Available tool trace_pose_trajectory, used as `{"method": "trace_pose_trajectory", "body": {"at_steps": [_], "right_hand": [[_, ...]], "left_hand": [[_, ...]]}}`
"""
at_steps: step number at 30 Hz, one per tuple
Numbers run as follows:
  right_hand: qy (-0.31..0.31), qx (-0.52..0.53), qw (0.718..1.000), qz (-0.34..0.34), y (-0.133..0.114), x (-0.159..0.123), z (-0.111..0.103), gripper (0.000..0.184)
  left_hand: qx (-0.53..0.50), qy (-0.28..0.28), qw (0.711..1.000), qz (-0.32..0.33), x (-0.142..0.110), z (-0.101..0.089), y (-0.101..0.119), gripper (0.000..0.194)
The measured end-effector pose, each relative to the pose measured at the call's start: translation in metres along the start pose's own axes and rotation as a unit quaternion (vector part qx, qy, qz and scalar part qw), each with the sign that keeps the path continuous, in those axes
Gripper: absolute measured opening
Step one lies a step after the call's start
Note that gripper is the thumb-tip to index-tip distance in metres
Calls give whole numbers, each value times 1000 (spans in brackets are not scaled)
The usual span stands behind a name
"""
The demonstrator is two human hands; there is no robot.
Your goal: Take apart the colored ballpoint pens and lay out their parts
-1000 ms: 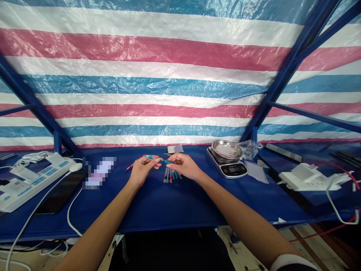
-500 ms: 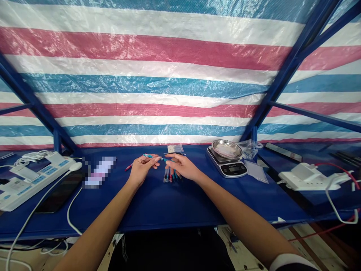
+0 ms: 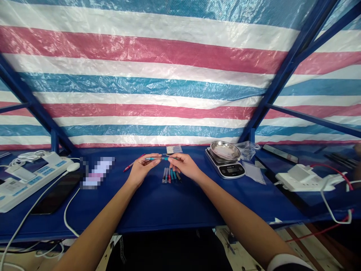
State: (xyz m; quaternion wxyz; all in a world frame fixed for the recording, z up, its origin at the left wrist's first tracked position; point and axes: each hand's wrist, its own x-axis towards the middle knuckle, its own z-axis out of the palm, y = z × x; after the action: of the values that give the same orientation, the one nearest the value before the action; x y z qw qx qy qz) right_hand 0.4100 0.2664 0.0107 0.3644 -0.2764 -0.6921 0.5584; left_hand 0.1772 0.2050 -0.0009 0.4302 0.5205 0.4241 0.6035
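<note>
A slim teal-and-silver pen [image 3: 160,159] lies level between my hands. My left hand [image 3: 142,169] pinches its near end, and my right hand [image 3: 183,165] grips its far end at a teal section. A red pen [image 3: 131,164] slants out from behind my left hand, though I cannot tell whether it is held. Several pens [image 3: 169,175] lie side by side on the blue table [image 3: 158,203], just below the gap between my hands.
A digital scale [image 3: 225,169] holds a steel dish to the right. Nearby are a plastic bag [image 3: 247,150] and a small packet [image 3: 174,149]. Power strips [image 3: 36,177] [image 3: 304,178] and white cables lie at both sides. A pixelated object [image 3: 97,173] lies left.
The teal pen has swung from a slant to level. My right hand has shifted its hold along the pen, and my hands sit slightly closer together.
</note>
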Motion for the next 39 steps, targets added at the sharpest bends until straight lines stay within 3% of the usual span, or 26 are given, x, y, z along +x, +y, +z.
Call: {"method": "trace_pose_trajectory", "body": {"at_steps": [3, 6, 10, 14, 21, 25, 28, 31, 35, 39], "right_hand": [[55, 25, 998, -28, -3, 1, -4, 38], [82, 53, 994, -46, -8, 0, -4, 38], [59, 75, 995, -39, -12, -2, 2, 40], [16, 77, 997, -19, -12, -4, 6, 39], [-7, 74, 997, -19, -4, -1, 7, 38], [12, 37, 999, -6, 4, 2, 7, 39], [39, 18, 999, 11, 8, 5, 3, 40], [42, 7, 999, 21, 10, 6, -2, 36], [5, -13, 999, 36, 8, 3, -3, 36], [-22, -22, 999, 33, 7, 3, 0, 36]], "left_hand": [[19, 16, 1000, 12, 0, 0, 4, 61], [72, 2, 997, 23, -1, 2, 5, 51], [109, -55, 992, 14, -4, 6, 2, 40], [115, -72, 991, 12, -5, 8, -2, 38], [46, -107, 993, -7, -5, 9, -7, 44], [147, -87, 985, 34, -1, 1, -10, 39], [298, -13, 952, 73, 3, -19, -10, 29], [454, 69, 884, 81, 5, -41, -9, 16], [570, 106, 813, 50, 5, -59, -9, 13], [639, 134, 756, 40, 2, -59, -8, 12]]}}
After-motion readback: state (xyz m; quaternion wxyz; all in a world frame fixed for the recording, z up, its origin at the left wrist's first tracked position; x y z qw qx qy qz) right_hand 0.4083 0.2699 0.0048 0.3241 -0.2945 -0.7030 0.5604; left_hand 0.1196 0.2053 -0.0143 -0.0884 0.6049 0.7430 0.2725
